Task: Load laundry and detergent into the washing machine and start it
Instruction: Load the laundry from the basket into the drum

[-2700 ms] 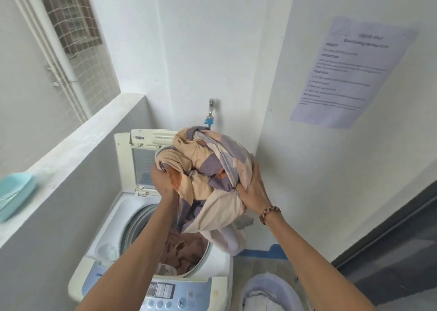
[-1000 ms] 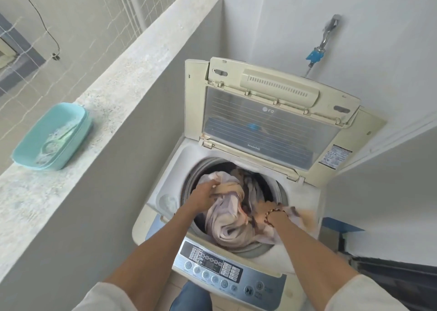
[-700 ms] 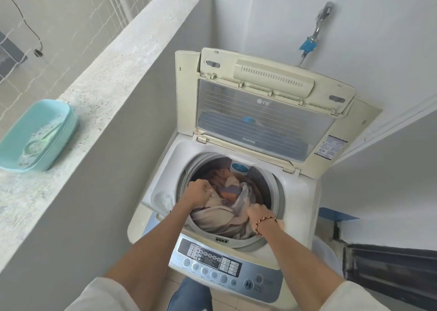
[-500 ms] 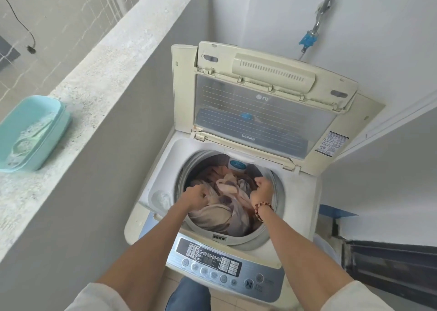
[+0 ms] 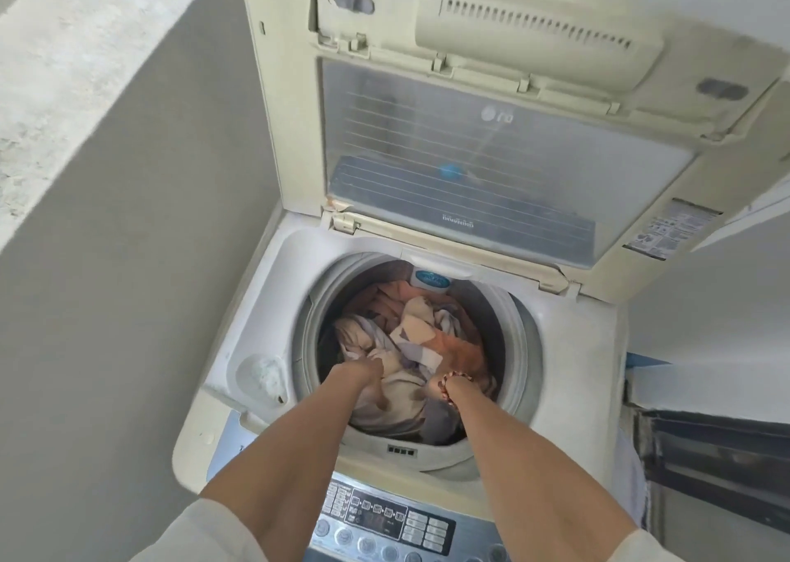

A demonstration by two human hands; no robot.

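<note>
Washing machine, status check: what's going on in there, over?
Both hands, left and right, down in drum, pressing laundry. Lid up. Nothing blocking.

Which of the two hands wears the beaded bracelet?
The right hand: a string of reddish beads circles its wrist at the drum's near right. The left hand, pressing laundry down to its left, has a bare wrist.

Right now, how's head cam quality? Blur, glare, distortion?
Head view: even daylight, no hard shadows; slight motion blur on lid and control panel; wide-angle bending at frame edges; soft reflections on the lid window; both hands buried in laundry inside the dim drum.
</note>
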